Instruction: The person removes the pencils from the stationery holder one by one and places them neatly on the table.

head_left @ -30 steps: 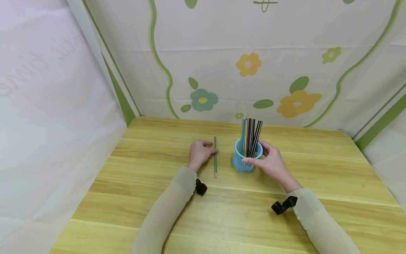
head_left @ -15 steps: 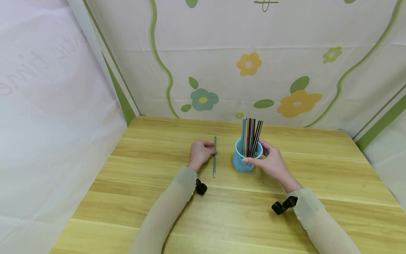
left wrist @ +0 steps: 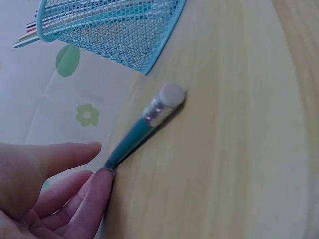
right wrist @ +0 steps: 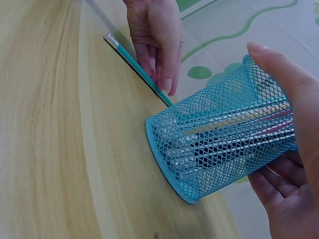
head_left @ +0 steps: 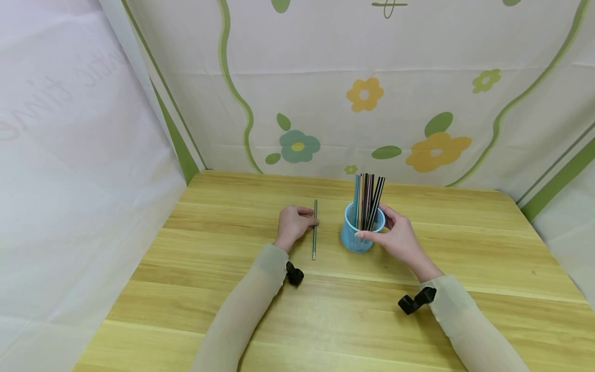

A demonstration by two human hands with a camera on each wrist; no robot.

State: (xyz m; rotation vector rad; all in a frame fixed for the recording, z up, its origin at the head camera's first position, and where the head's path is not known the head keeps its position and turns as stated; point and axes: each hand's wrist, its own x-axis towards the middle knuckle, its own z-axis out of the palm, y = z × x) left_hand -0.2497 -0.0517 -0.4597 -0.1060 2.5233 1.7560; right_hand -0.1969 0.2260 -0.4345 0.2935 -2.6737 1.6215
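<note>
On the table lies a green pencil (head_left: pixel 314 240), its eraser end (left wrist: pixel 172 94) nearest me. My left hand (head_left: pixel 293 225) is at the pencil's left side; in the left wrist view one fingertip touches the barrel while another digit stays apart from it. My right hand (head_left: pixel 401 238) holds a light-blue mesh pencil cup (head_left: pixel 355 243) standing on the table, thumb at the near rim and fingers around the far right side. Several pencils (head_left: pixel 367 201), blue, tan, dark and black-striped, stand in the cup, leaning slightly. The cup's mesh (right wrist: pixel 219 124) shows their lower ends.
A wood-grain table (head_left: pixel 325 320) runs under both hands. White fabric (head_left: pixel 325 51) with printed flowers hangs behind its far edge, and more fabric (head_left: pixel 69 181) hangs along the left. Black wrist cameras sit on both sleeves.
The pencil's eraser end has shifted slightly left, with a left fingertip against the barrel. The right hand and the cup stay in place.
</note>
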